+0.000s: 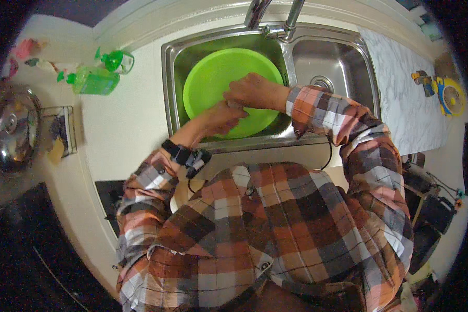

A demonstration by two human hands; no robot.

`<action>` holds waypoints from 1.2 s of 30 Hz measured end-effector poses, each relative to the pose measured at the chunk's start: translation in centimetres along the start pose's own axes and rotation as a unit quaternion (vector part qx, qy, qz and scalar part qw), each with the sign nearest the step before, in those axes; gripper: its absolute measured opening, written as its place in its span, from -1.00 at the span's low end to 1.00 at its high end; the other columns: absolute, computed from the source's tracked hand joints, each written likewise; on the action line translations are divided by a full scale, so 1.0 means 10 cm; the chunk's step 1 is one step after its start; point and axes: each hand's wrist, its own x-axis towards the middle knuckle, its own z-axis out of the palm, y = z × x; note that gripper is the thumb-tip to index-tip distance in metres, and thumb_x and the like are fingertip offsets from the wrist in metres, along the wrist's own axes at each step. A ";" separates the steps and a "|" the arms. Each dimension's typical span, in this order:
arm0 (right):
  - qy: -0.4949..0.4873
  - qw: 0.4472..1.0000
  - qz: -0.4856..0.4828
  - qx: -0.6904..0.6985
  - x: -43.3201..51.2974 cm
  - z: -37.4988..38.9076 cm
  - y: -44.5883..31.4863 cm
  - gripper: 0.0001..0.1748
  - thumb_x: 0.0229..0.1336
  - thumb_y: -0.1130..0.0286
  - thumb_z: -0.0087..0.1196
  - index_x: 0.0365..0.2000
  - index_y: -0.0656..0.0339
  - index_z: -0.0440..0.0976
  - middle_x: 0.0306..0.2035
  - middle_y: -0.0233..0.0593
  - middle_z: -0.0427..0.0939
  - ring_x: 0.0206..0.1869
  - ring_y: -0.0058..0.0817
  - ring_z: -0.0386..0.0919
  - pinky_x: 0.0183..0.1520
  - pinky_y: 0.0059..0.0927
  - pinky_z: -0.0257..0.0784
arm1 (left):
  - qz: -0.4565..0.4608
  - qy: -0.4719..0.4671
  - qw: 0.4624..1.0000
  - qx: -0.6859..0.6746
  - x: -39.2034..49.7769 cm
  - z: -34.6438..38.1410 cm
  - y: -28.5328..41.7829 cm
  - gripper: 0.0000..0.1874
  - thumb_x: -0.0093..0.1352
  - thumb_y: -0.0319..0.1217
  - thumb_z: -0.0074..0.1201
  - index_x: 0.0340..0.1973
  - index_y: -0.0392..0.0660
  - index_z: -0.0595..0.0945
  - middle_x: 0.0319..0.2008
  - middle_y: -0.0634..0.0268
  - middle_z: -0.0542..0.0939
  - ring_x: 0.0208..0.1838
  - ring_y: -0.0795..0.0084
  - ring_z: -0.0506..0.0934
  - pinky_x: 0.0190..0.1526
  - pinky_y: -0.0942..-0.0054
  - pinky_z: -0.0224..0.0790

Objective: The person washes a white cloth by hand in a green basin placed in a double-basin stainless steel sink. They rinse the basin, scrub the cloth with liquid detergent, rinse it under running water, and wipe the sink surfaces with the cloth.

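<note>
A bright green plastic basin [208, 78] sits in the left bowl of a stainless steel sink [228, 146]. Above the basin, my right hand [253, 91] is bent at the wrist with its fingers curled inward. Just below it, my left hand [224, 117] reaches in from the lower left, and the fingers of both hands meet. Whatever may be between the fingers is hidden by the hands and too blurred to tell. A black strap with a small device [185, 156] is around my left wrist.
A chrome faucet [284, 31] rises behind the sink; the right bowl [319, 58] has a drain. Two green bottles [95, 81] [118, 62] stand on the left counter. Further left are a metal lid [13, 124] and wire rack [71, 130]. A yellow-blue object [450, 96] lies far right.
</note>
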 end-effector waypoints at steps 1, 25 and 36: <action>-0.018 0.999 0.026 -0.011 0.02 0.08 0.00 -0.90 -0.09 0.40 -0.07 -0.48 0.13 0.42 -0.49 -0.14 0.51 -0.45 -0.24 0.53 -0.48 -0.30 0.44 | 0.051 0.032 0.991 0.123 0.08 -0.01 -0.01 -0.78 0.18 -0.26 -0.07 -0.51 -0.18 0.43 -0.74 0.32 0.35 -0.75 0.50 0.30 -0.78 0.49 0.07; -0.182 0.555 0.267 0.767 -0.21 0.39 0.08 -0.76 0.01 0.21 -0.08 -0.45 0.17 0.41 -0.80 -0.55 0.09 -0.80 -0.72 0.02 -0.78 -0.62 -0.06 | 0.408 0.278 0.605 0.625 0.18 -0.22 0.21 -0.89 0.13 -0.31 -0.07 -0.52 -0.05 0.44 -0.72 0.23 0.48 -0.58 0.17 0.52 -0.63 0.25 0.31; -0.015 0.637 0.319 0.702 -0.29 0.07 0.06 -0.73 0.03 0.27 0.01 -0.26 0.18 0.35 -0.42 -0.38 0.38 -0.42 -0.64 0.34 -0.43 -0.64 0.26 | 0.357 0.409 0.713 0.444 -0.03 0.18 0.00 -0.62 0.13 -0.19 0.04 -0.25 -0.14 0.36 -0.50 0.11 0.49 -0.39 0.12 0.51 -0.44 0.20 0.35</action>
